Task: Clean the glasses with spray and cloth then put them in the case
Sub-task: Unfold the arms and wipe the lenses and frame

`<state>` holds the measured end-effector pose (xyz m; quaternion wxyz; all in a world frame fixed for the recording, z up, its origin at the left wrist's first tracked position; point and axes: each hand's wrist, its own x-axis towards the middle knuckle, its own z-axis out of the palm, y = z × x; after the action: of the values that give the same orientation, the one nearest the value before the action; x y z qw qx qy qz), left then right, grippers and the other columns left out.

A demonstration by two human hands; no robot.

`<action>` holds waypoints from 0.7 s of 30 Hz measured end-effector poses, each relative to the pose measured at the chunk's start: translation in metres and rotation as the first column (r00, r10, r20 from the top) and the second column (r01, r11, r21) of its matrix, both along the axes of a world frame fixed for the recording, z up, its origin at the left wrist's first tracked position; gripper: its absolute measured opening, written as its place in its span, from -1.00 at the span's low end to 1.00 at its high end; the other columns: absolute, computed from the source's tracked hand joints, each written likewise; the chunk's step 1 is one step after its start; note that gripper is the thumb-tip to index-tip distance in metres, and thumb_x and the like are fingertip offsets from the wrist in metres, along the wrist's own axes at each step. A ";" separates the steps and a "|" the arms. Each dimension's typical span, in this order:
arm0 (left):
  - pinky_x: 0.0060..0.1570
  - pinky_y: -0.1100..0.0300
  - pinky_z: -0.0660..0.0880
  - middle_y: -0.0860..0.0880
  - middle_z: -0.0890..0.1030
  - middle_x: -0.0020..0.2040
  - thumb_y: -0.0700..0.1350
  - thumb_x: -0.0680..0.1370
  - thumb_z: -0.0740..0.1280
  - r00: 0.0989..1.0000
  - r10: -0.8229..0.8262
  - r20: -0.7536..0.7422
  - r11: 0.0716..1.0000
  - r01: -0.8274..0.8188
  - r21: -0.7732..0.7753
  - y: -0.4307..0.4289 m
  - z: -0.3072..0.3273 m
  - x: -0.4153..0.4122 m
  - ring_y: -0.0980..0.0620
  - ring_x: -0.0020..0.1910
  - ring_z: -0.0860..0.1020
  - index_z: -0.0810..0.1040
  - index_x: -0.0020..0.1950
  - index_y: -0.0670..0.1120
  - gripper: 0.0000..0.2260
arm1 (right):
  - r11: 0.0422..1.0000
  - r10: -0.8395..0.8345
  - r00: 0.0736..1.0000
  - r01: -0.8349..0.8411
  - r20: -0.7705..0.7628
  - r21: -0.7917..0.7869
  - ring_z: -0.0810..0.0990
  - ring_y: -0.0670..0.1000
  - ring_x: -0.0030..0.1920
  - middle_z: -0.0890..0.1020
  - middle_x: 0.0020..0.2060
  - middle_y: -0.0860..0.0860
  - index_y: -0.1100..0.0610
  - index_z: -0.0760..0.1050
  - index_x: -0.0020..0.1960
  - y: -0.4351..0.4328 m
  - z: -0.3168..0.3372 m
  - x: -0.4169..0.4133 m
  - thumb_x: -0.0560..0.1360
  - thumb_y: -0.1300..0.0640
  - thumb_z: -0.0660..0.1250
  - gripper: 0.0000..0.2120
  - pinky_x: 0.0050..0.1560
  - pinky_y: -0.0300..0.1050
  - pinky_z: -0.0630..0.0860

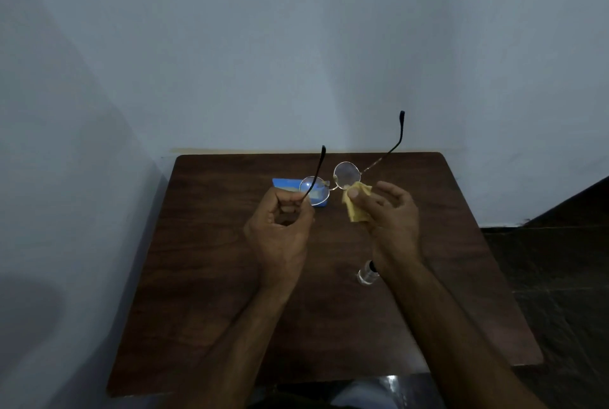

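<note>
Case (290, 193) on table (204, 244), seemingly behind glasses (346, 174)

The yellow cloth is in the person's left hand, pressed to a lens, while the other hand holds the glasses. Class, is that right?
No. The head view shows the yellow cloth in the right hand, pressed to a lens; the left hand holds the glasses.

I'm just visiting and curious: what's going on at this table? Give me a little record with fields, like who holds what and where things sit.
left hand: closed around one temple arm of the glasses, held above the table
right hand: pinches the yellow cloth against the lower edge of one lens
glasses state: temple arms unfolded, pointing up and away
blue case: on the wooden table, behind the left hand
spray bottle: upright on the table, partly hidden by the right wrist
stage: wiping; glasses not yet in the case
</note>
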<state>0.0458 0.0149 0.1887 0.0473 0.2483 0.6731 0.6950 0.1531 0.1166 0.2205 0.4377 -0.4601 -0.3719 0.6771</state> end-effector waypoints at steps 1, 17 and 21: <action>-0.20 -0.20 0.67 0.02 0.71 -0.19 -0.17 0.51 0.52 1.000 0.013 0.011 1.000 -0.013 -0.008 0.000 0.000 -0.001 -0.08 -0.25 0.73 0.64 -0.10 0.00 -0.90 | 0.994 -0.040 0.996 0.031 0.080 0.109 0.72 0.02 -0.10 0.73 -0.02 0.15 0.22 0.49 0.24 -0.003 -0.001 0.006 0.36 0.36 0.62 -0.47 -0.12 -0.04 0.65; -0.14 0.13 0.69 -0.04 0.73 -0.13 -0.37 0.47 0.53 0.922 -0.066 -0.382 0.996 0.036 -0.084 -0.013 0.012 0.000 0.08 -0.17 0.72 0.69 -0.06 -0.22 -0.89 | 0.255 -0.326 0.695 -0.588 0.641 0.767 0.67 0.15 0.05 0.71 0.08 0.12 0.23 0.68 0.11 -0.004 0.009 -0.004 0.44 0.37 0.53 -0.74 -0.03 -0.01 0.63; -0.12 0.14 0.67 -0.05 0.72 -0.12 -0.38 0.45 0.53 0.875 -0.076 -0.478 0.994 0.029 -0.104 -0.019 0.010 -0.010 0.05 -0.17 0.70 0.68 -0.06 -0.22 -0.87 | 0.230 -0.122 0.828 -0.512 0.547 0.827 0.69 0.07 0.12 0.73 0.11 0.07 0.23 0.72 0.12 -0.004 0.011 -0.005 0.53 0.34 0.49 -0.82 0.09 0.08 0.66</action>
<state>0.0357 -0.0044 0.1985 -0.0911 0.4288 0.6886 0.5777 0.1477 0.1124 0.2313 0.4158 -0.2027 -0.8607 0.2126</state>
